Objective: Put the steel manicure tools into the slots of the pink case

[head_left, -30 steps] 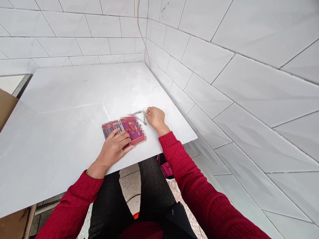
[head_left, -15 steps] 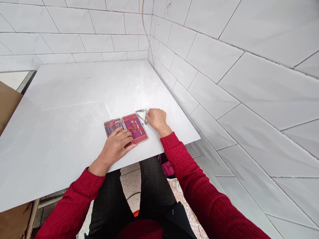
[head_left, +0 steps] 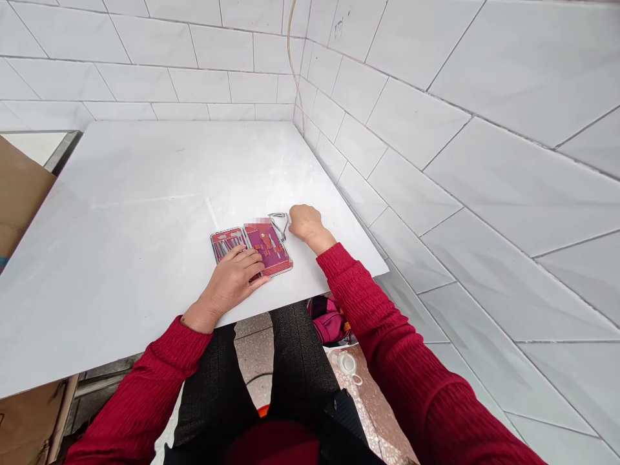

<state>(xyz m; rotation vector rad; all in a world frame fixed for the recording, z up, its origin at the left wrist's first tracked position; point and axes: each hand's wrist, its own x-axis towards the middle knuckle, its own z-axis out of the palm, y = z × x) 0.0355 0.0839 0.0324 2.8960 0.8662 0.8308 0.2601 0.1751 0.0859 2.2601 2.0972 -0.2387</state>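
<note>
An unfolded manicure case [head_left: 278, 265], red and purple inside, lies on the white table near its front edge. Slim metal tools sit in its left half, and a few small ones are strapped in the right. My left hand [head_left: 237, 270] rests flat across the case's lower middle, fingers stretched out, covering part of it. Beyond the upper right corner lie a nail clipper [head_left: 278, 215] and metal nippers [head_left: 279, 231]. Just right of these, my right hand [head_left: 306, 221] is closed in a fist at the table; whatever its fingers hold is hidden.
The white tabletop [head_left: 145, 258] meets tiled walls [head_left: 411, 161] behind and at the right. A thin hose [head_left: 294, 64] hangs in the corner. Cardboard [head_left: 22, 194] stands at the left edge. Under the table on the right is a pink bag [head_left: 329, 323].
The view has shifted slightly, so the case and both hands appear a little further right. My left hand stays on the case; my right hand remains closed beside the metal tools.
</note>
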